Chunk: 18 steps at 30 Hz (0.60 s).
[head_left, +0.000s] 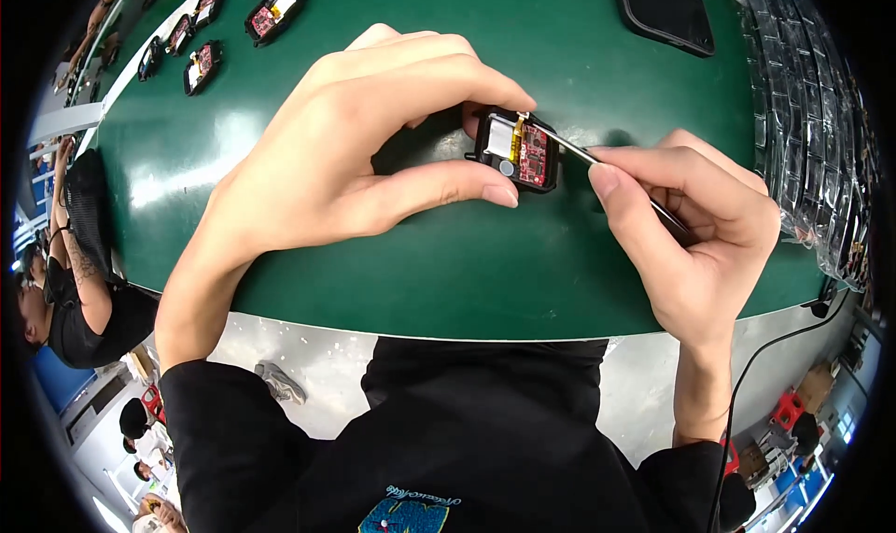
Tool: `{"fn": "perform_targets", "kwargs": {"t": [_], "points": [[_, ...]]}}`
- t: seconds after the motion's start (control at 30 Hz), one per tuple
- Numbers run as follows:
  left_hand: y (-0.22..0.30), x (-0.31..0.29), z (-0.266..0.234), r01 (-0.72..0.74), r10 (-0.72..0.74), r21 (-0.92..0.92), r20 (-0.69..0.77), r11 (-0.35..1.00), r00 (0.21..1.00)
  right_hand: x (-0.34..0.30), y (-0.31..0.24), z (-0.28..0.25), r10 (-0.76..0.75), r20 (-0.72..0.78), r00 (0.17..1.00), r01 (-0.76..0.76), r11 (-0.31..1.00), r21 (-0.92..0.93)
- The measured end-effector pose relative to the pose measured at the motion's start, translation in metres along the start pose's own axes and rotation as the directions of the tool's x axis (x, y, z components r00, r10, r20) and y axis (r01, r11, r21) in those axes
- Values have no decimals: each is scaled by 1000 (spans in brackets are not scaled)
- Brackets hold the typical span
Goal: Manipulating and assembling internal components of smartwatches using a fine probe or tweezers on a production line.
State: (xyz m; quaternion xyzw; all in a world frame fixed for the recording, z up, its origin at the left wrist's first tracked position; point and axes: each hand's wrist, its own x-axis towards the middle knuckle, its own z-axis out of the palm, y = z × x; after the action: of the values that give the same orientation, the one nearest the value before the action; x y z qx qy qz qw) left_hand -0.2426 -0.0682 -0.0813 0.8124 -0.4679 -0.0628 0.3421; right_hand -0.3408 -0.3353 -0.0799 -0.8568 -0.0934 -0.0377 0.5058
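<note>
Indoors, a green table [420, 295] holds stacked clear packaging [793, 94] along its right, one dark phone [665, 12] far right and six open black devices [273, 16] far left. At center, the left hand [345, 132] grasps a seventh device [535, 160], partly covering it; the right hand [709, 216] pinches one slim metal tool [577, 150], tip at the far edge.
</note>
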Motion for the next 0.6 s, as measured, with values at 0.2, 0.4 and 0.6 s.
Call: {"fn": "perform_targets", "kwargs": {"t": [0.2, 0.4, 0.6], "points": [[-2, 2, -2, 1, -1, 10, 31, 1000, 1000, 2, -1, 2, -13, 7, 1000, 13, 1000, -10], [-4, 1, -2, -13, 13, -3, 26, 1000, 1000, 3, 0, 7, -24, -22, 999, 24, 999, -23], [-2, 3, -3, -8, 8, 4, 41, 1000, 999, 3, 0, 8, -42, -42, 998, 41, 999, -13]]}}
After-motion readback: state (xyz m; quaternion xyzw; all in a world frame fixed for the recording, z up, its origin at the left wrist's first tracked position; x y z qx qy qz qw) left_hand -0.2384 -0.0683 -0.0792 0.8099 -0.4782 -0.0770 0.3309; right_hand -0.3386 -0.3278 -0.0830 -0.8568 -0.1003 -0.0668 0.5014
